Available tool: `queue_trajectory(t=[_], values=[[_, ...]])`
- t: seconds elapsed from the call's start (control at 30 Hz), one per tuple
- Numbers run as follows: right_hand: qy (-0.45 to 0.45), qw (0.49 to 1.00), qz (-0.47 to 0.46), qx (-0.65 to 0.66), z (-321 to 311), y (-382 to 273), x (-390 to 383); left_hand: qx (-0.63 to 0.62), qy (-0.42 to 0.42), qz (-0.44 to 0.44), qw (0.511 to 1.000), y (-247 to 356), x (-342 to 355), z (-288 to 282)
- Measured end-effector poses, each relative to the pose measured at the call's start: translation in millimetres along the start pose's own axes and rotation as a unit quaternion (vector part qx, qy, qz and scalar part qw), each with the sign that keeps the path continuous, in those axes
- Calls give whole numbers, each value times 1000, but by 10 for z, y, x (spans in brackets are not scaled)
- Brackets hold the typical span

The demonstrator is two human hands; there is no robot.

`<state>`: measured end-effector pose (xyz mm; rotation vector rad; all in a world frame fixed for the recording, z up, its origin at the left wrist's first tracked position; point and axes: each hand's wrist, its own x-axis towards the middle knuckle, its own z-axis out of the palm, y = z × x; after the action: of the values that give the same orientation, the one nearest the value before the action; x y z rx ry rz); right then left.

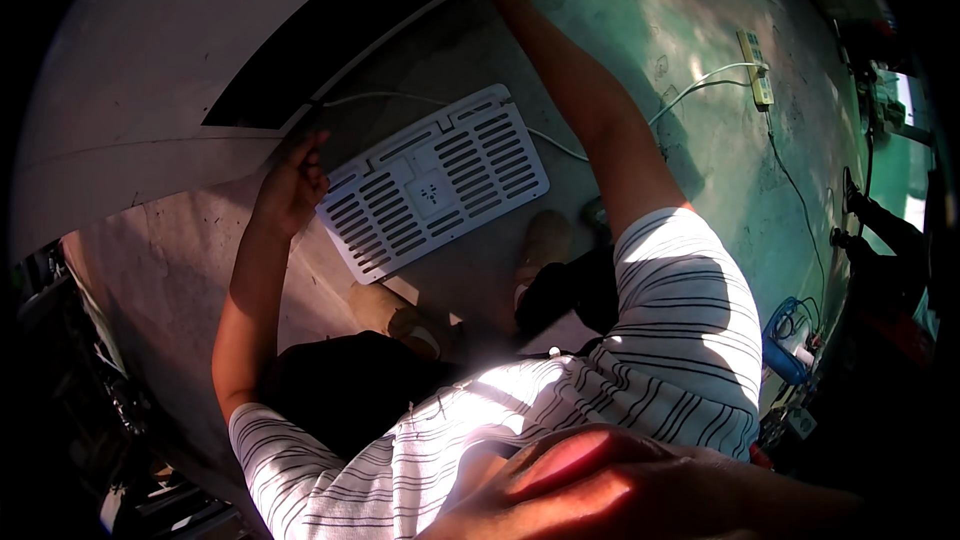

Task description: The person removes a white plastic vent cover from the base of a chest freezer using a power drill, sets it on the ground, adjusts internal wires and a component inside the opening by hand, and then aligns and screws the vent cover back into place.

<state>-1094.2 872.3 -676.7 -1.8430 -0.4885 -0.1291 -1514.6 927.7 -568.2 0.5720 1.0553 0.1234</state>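
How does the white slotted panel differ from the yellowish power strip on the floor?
The slotted panel is broad, while the power strip is narrow. The slotted panel looks white; the power strip looks yellowish. The slotted panel has openwork rows across its face, whereas cords run to the power strip. Both are oblong.

Panel [430, 187] before feet [546, 240], power strip [757, 70] right

Smooth, plastic-looking slotted white panel [430, 195] at center, smooth white casing [150, 60] with matt black strip [340, 38] at upper left; worn, concrete-like floor [720, 230] at right, plastic-looking power strip [757, 70] at upper right; striped cloth shirt [690, 310] below
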Motion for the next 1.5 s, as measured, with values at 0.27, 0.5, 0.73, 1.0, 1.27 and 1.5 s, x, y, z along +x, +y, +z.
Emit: queue_trajectory(t=[0.27, 0.5, 0.73, 1.0, 1.27, 1.5], values=[[-62, 992, -4, 109, -62, 17, 60, 5, -9, -4, 1000, -11, 12, 52], [-59, 995, -70, 35, -94, 99, 114, 3, -10, 1, 1000, -14, 6, 22], [-45, 988, -139, -58, -113, 114, 84, 2, -8, 0, 1000, -2, -16, 39], [-160, 937, -116, -287, 46, 550, 532, 8, -15, -16, 1000, -17, 53, 135], [-427, 716, -88, -545, -170, 942, -23, -7, -11, 6, 1000, 53, 14, -54], [-187, 929, 295, -122, -953, 1293, 153, -1, 17, -19, 1000, -6, 78, -57]])
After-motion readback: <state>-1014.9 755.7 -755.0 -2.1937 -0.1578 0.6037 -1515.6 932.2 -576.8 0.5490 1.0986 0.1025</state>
